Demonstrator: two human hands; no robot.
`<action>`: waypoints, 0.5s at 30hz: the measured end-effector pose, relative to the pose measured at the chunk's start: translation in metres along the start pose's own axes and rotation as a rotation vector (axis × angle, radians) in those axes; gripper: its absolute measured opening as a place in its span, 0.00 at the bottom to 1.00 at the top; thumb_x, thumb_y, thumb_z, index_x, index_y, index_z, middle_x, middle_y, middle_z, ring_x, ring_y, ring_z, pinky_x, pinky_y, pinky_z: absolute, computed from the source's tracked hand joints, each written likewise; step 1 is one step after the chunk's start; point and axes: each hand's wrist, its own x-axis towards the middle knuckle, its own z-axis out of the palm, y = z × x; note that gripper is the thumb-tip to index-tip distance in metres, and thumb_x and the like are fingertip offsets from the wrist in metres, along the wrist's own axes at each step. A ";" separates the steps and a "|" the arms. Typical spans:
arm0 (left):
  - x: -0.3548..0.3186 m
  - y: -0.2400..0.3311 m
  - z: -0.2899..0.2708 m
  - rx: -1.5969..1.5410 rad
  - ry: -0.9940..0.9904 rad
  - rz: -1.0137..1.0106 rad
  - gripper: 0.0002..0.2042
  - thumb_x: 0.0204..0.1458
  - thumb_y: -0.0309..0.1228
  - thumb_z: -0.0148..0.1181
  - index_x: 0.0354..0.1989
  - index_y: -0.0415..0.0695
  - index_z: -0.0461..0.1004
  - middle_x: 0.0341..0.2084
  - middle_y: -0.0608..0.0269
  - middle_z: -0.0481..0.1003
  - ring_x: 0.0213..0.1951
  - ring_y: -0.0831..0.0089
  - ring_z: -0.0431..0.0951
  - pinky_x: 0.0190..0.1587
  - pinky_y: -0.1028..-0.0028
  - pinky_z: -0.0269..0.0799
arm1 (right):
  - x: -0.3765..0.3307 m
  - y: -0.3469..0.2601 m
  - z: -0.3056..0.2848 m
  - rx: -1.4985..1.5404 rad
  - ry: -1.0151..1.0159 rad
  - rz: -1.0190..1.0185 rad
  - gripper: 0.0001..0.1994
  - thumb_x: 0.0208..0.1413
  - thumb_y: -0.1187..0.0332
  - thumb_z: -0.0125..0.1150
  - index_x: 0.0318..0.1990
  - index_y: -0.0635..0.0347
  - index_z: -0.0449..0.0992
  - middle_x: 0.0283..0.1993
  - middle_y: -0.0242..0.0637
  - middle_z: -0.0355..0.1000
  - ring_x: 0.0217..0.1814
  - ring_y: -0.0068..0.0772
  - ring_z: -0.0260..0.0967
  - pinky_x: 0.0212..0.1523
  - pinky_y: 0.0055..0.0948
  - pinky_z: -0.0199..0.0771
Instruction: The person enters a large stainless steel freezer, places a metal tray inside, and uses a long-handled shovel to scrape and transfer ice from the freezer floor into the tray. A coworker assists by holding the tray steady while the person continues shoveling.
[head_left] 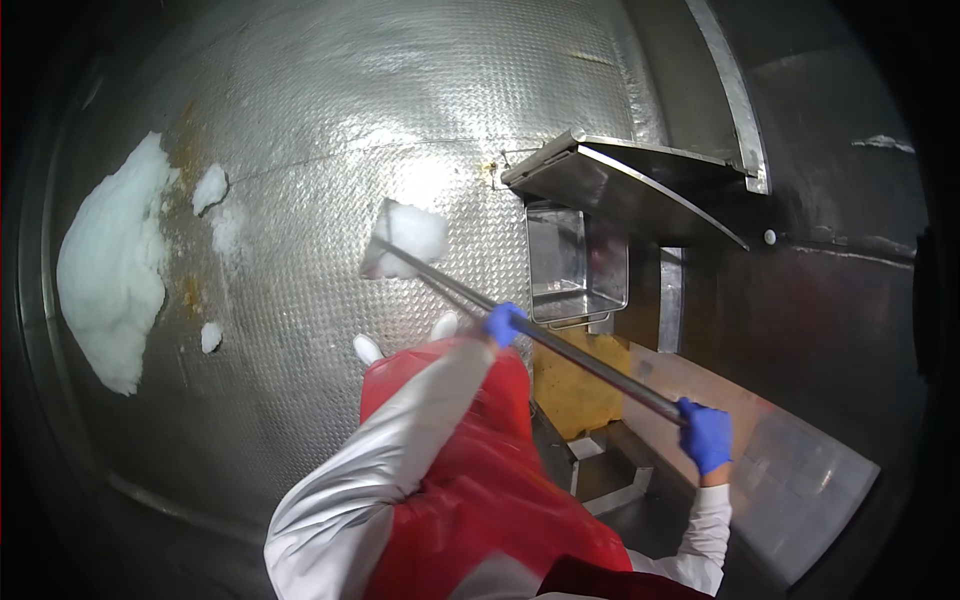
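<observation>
**Shovel work on a steel floor, ice chunk riding the blade**

Shovel (520, 318) held two-handed, long metal shaft running diagonally from lower right up to a blade out over the diamond-plate floor (320, 120). Left hand (505, 323) in a blue glove, clenched around the shaft about midway; right hand (707, 434), also blue-gloved, clenched around the back end. Split grip like that probably for leverage: front hand as pivot, rear hand steering and lifting. White ice chunk (408, 236) sitting right at the blade, touching it, hard to tell whether resting on it or just pushed up against it.

Big white ice pile (108, 265) heaped well off to the left near the curved wall, with small white lumps (209, 187) scattered between pile and blade. Looks deliberately kept to one side, though only a guess.

Open rectangular steel bin (577, 262) just past the left hand, under a tilted metal lid (625, 185); looks empty inside, just shiny walls. Red apron (470, 490) over white sleeves, white boot tips poking out below.
</observation>
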 end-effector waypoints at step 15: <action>-0.005 -0.018 -0.079 -0.992 0.210 -0.618 0.06 0.58 0.29 0.51 0.28 0.47 0.66 0.25 0.61 0.68 0.31 0.68 0.73 0.38 0.65 0.75 | -0.033 -0.050 0.137 0.160 -0.051 0.250 0.12 0.42 0.67 0.62 0.38 0.47 0.81 0.30 0.48 0.78 0.33 0.55 0.78 0.35 0.51 0.78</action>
